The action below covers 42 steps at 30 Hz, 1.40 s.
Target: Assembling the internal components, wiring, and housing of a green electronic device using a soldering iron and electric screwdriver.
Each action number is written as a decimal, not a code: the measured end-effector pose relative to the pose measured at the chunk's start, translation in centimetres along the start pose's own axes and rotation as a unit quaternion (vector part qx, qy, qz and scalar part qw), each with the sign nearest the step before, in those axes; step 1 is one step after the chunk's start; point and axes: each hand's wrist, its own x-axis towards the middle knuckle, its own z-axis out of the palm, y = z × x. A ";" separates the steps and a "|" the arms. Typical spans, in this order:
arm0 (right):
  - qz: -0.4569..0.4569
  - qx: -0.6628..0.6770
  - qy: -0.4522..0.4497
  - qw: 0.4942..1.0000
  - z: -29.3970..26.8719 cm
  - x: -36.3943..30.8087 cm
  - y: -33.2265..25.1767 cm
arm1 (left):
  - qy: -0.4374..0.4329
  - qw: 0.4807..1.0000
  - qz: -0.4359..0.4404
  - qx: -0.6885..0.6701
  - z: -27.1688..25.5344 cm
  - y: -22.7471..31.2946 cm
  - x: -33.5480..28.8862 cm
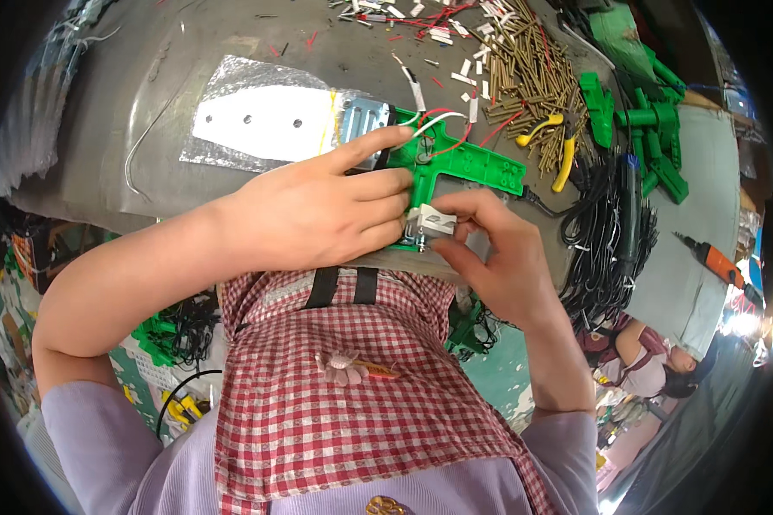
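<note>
A green plastic tool housing (477, 165) lies open on the bench, with red and white wires running out of its middle. From its left side sticks a long white plate (258, 120) with holes, wrapped in clear plastic. My left hand (335, 202) lies across the housing, its fingers bent over the part and holding it down. The thumb and forefinger of my right hand (502, 253) close on a small whitish block (436, 221) at the housing's near end. Small metal bits show beside that block; its exact kind I cannot make out.
Long brass-coloured screws (524, 69) are heaped at the back, near yellow-handled pliers (563, 154). Bundled black cables (605, 240) lie on the right, with green housings (653, 129) beyond. An orange-and-black screwdriver (717, 262) sits farther right. Another person (640, 356) is at the lower right.
</note>
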 end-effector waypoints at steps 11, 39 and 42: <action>0.077 -0.011 0.045 0.996 2.8 0.0 -0.1 | 0.107 0.957 -0.270 -0.030 0.7 0.1 -1.7; -0.333 -0.104 0.252 0.903 4.4 4.2 -6.3 | 0.166 0.670 -0.518 -0.505 -8.4 -0.3 -3.5; -0.336 -0.119 0.287 0.889 1.6 4.9 -4.8 | 0.235 0.786 -0.404 -0.406 -7.6 -0.5 -2.2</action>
